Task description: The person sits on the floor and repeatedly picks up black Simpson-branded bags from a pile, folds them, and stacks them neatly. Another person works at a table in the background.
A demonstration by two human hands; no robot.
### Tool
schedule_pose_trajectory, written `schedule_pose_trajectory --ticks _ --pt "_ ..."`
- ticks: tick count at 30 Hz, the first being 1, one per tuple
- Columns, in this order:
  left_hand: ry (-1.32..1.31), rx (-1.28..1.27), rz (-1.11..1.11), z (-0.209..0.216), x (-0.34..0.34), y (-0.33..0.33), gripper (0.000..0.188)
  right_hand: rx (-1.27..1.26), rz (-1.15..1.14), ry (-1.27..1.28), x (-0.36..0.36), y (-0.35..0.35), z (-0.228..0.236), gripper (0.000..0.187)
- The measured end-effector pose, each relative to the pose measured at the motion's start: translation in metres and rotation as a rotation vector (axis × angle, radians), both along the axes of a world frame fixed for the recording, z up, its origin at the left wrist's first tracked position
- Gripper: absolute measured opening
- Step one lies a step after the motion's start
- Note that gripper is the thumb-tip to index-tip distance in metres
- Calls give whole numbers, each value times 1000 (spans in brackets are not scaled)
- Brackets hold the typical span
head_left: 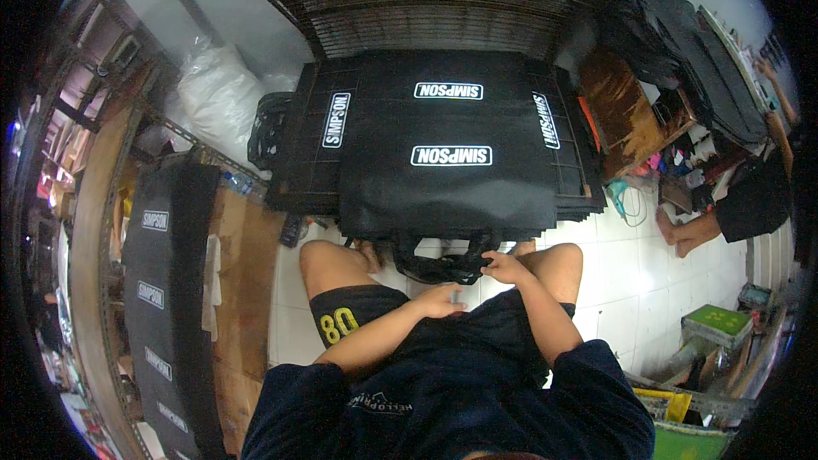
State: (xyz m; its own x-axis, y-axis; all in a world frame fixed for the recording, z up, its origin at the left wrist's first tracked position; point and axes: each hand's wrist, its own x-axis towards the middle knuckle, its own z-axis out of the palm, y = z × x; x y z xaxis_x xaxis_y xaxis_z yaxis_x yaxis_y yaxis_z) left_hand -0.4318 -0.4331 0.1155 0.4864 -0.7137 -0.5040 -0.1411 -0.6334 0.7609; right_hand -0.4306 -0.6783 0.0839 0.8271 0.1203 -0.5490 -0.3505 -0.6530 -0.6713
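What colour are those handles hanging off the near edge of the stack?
The handles are black, seen best in the head view.

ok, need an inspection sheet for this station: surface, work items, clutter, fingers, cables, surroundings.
Surface: hidden under the stack.
Work items: black stack with white labels; black handles hang at its near edge.
Clutter: bottle and white sack at left; green-topped box at right.
Fingers: right fingers at the handles, grip unclear; left fingers over the lap, something small and pale at the tips.
Cables: cord beside teal tool.
Surroundings: wire rack behind; another person's legs at right.
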Motion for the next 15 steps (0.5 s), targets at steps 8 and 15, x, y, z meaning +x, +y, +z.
schedule_pose_trajectory --ticks 8,15 --pt "-58 -81 -23 -3 -2 -2 57 29 -10 -2 -4 -3 0 61" --pt "70 46 -42 11 3 -4 58 -26 -5 23 -2 -1 3 61"
